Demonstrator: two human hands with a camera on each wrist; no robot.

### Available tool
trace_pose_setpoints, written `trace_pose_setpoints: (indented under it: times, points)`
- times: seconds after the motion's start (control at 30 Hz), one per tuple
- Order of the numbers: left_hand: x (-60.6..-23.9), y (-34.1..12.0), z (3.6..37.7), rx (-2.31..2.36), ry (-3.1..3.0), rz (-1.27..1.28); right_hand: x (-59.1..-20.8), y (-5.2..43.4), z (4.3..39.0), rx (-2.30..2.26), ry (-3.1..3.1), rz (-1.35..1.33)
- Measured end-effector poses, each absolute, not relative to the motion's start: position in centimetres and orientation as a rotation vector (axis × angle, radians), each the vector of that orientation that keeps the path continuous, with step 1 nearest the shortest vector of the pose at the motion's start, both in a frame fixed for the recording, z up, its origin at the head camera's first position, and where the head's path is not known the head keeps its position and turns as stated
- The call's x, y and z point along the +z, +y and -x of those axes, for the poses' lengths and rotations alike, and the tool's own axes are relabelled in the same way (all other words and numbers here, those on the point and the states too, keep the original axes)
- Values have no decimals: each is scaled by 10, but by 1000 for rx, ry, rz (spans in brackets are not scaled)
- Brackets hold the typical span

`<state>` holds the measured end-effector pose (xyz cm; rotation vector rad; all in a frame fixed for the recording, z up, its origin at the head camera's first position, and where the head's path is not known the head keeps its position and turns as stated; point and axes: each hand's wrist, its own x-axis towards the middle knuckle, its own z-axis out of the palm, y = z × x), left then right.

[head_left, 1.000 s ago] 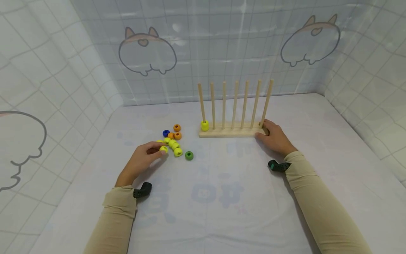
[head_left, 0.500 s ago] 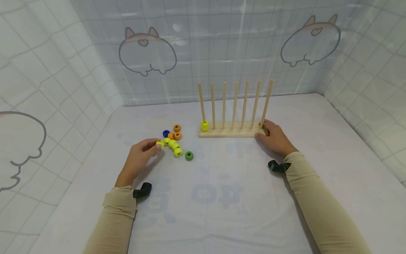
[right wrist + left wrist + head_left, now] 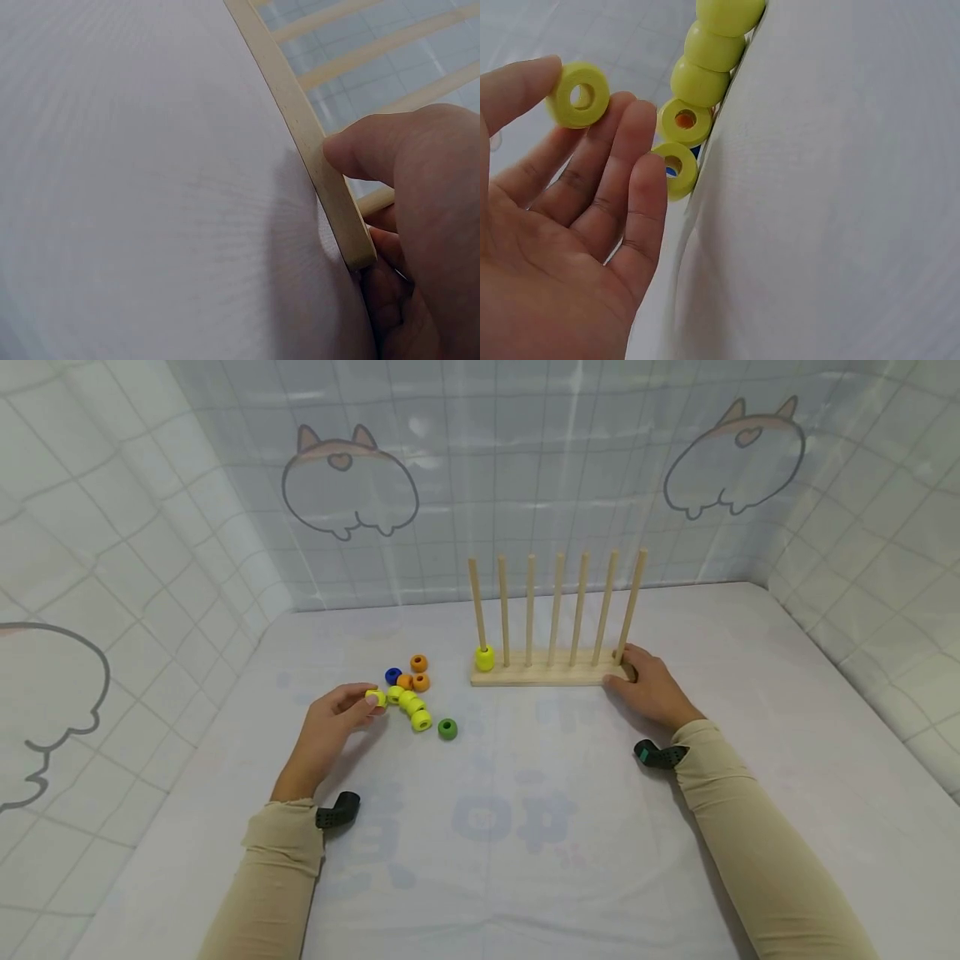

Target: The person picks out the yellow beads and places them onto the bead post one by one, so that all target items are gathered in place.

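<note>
Head view. With the left hand (image 3: 324, 731): pinches a yellow bead (image 3: 376, 698) at the tips of thumb and fingers, left of the middle of the cloth-covered table (image 3: 487, 893), nearer its far left corner than its far right one. Just to the right of this grip: a row of yellow beads (image 3: 415, 704). Beyond the row, toward the far edge: three orange beads (image 3: 421, 682) and a blue bead (image 3: 393, 676). Just right of the row's near end: a green bead (image 3: 447, 729). With the right hand (image 3: 652, 689): grips the right end of a wooden peg rack (image 3: 551, 676) near the far edge. Seven pegs in line, with a threaded yellow bead (image 3: 484, 660) at the foot of the leftmost.

Left wrist view. Clamped between thumb and forefinger: the pinched bead, hole toward the camera, raised clear of the table. Other fingers loosely extended toward the row; cannot tell whether touching it.

Right wrist view. Thumb laid on the rack's base near its end, fingers bent behind that end, partly hidden.
</note>
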<state>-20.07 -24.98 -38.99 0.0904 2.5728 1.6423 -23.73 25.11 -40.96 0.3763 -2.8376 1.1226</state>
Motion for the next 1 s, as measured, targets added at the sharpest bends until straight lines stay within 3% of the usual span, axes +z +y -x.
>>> trace_pose_setpoints:
  times: [0.53,1.0]
  points:
    - [-386,-244,205,1772,2479,-104,-409,250,239,1128,-2818,-384]
    - [-359,-224,221,1794,2454,-227,-411,250,239,1136,-2812,-385]
